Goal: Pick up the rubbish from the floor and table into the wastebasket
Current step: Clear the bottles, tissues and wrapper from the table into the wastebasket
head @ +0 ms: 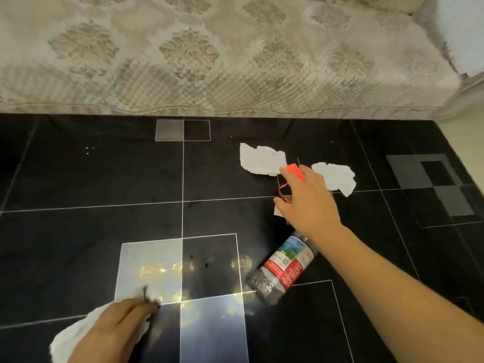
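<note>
On the dark tiled floor point(78, 231) nearest me, my left hand point(115, 328) grips crumpled white paper point(70, 336), with a thin dark scrap point(148, 297) at its fingertips. Just beyond, to the right, a plastic bottle point(282, 271) lies on its side, its long axis running diagonally, base toward me and neck hidden under my right forearm. Farther out, my right hand point(306, 203) reaches over the litter, fingers loosely spread above a red scrap point(294, 170); I cannot tell whether they pinch it. A torn white sheet point(262, 159) lies left of that hand and another point(337, 178) right, both partly covered. Past them hangs a patterned bed cover point(209, 56).
</note>
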